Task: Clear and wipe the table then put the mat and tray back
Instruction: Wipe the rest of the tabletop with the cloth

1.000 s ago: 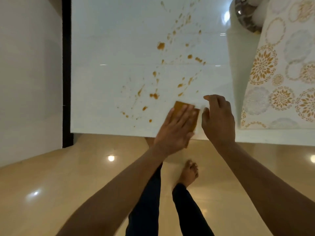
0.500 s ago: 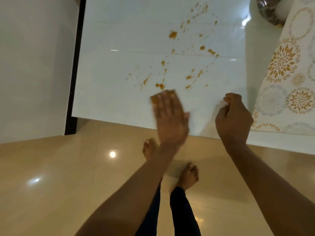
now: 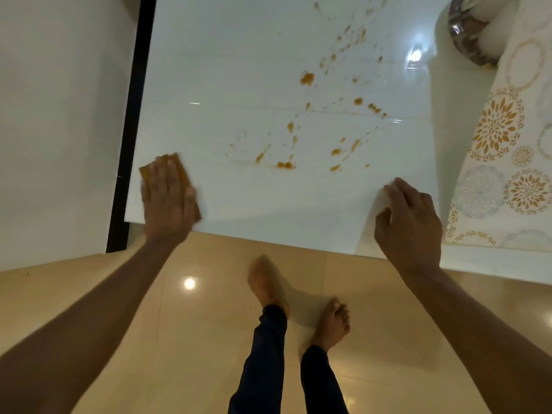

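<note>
At the table's [image 3: 239,70] near-left corner, the sponge [image 3: 181,174] is pressed under the flat left hand [image 3: 167,201]; the stains [image 3: 285,165] are located to its right, toward the empty, loosely curled right hand [image 3: 409,216].

Between the left hand [image 3: 167,201], flat on the sponge [image 3: 180,171] at the near left corner, and the right hand [image 3: 410,222] resting at the near edge, a broad stretch of surface [image 3: 239,70] lies open. It carries only flat orange splatters [image 3: 307,78] that block nothing. Leftward, room ends at the surface's edge, where a black strip [image 3: 134,130] and a pale wall [image 3: 59,115] stand. Just right of the right hand the patterned mat [image 3: 501,162] covers the surface, and a shiny round object [image 3: 466,34] sits at the far right.
</note>
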